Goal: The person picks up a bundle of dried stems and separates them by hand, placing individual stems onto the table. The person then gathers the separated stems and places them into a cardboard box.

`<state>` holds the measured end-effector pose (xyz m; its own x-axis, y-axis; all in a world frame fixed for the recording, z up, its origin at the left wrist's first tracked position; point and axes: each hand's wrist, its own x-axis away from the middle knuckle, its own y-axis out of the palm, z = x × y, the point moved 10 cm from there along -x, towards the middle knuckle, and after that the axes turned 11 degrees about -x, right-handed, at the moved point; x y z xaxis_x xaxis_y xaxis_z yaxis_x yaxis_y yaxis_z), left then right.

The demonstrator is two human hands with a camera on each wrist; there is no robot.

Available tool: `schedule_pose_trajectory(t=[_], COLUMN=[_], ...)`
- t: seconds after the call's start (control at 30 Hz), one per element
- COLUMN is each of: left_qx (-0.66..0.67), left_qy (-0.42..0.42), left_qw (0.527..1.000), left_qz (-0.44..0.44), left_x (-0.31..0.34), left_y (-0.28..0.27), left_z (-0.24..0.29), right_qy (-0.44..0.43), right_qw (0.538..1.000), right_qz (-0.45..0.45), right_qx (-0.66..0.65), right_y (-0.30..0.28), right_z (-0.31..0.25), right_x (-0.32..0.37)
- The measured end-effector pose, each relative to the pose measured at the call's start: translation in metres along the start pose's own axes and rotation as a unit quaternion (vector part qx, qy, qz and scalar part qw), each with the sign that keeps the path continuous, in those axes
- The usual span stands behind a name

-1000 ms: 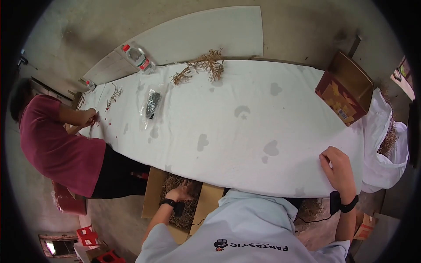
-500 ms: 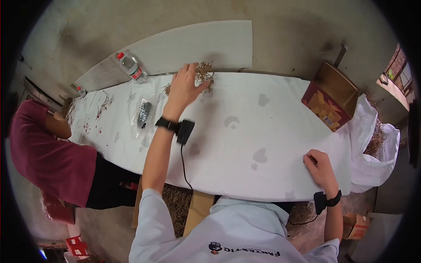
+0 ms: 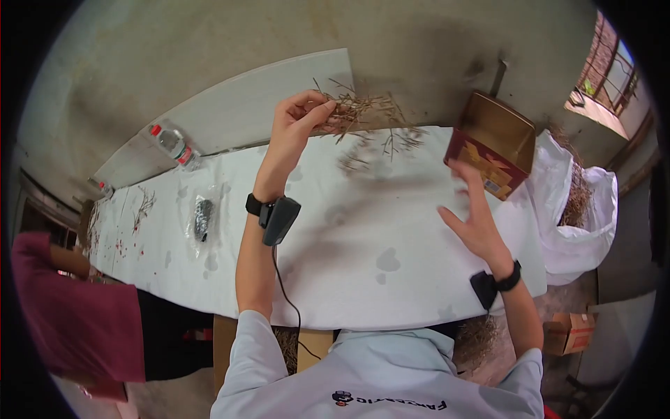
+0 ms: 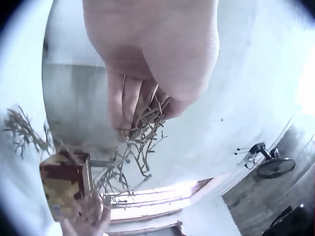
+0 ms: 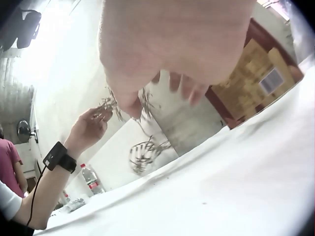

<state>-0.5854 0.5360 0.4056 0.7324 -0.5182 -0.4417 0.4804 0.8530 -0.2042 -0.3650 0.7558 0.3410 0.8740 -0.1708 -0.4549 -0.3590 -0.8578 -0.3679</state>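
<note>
My left hand (image 3: pixel 299 126) is raised over the far edge of the white-covered table (image 3: pixel 391 223), pinching a dry, branching twig (image 3: pixel 373 108) between thumb and fingers. In the left wrist view the twig (image 4: pixel 145 140) sticks out past the fingertips. A second, blurred twig clump (image 3: pixel 357 157) shows below it in the head view. My right hand (image 3: pixel 478 223) is over the table's right part, fingers spread and holding nothing. Its fingertips overlap the lower corner of an open maroon box (image 3: pixel 506 164) with yellow print.
A white sack (image 3: pixel 576 244) of dry twigs stands right of the box. Toward the left are a water bottle (image 3: pixel 174 146), a plastic-wrapped dark item (image 3: pixel 203 220) and small twigs (image 3: pixel 144 207). A person in a maroon shirt (image 3: pixel 84 314) is at the table's left end.
My left hand came up from the carton below the table to the twigs at the back, then lifted a twig rightward. My right hand moved off the table's right side toward the box, fingers spreading.
</note>
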Motion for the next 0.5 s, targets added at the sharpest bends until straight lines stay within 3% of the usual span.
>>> schedule_pose_trajectory(t=[0.07, 0.1, 0.13, 0.2, 0.23, 0.27, 0.33, 0.37, 0.47, 0.5], left_qx=[0.166, 0.171, 0.223, 0.320, 0.322, 0.291, 0.224, 0.223, -0.041, -0.039], left_qy=[-0.039, -0.038, -0.051, -0.077, -0.077, -0.090, -0.112, -0.113, -0.188, -0.190], left_qw=[0.984, 0.982, 0.967, 0.922, 0.921, 0.931, 0.947, 0.947, 0.968, 0.967], left_qz=[-0.057, -0.066, -0.114, -0.203, -0.205, -0.203, -0.200, -0.200, -0.163, -0.162], left_x=[0.001, -0.001, 0.002, 0.009, 0.009, 0.011, 0.011, 0.010, 0.010, 0.011], left_y=[0.030, 0.038, 0.053, 0.075, 0.074, 0.074, 0.068, 0.063, 0.033, 0.029], left_z=[0.003, -0.003, -0.015, -0.028, -0.035, -0.042, -0.055, -0.059, -0.106, -0.115], right_qy=[-0.086, -0.130, -0.127, -0.089, -0.071, -0.068, 0.111, 0.112, 0.124, 0.127], right_qw=[0.989, 0.975, 0.974, 0.992, 0.996, 0.997, 0.969, 0.969, 0.975, 0.974], right_qz=[0.111, 0.162, 0.166, 0.086, 0.045, 0.044, -0.166, -0.165, -0.116, -0.118], right_qx=[0.043, 0.081, 0.087, 0.021, -0.014, -0.013, -0.143, -0.144, -0.143, -0.143], right_y=[-0.008, -0.014, -0.016, 0.000, 0.009, 0.011, 0.054, 0.055, 0.046, 0.046], right_z=[-0.026, -0.040, -0.037, -0.012, 0.000, 0.007, 0.046, 0.051, 0.046, 0.047], right_x=[-0.022, -0.029, -0.033, -0.045, -0.047, -0.045, -0.036, -0.034, -0.024, -0.024])
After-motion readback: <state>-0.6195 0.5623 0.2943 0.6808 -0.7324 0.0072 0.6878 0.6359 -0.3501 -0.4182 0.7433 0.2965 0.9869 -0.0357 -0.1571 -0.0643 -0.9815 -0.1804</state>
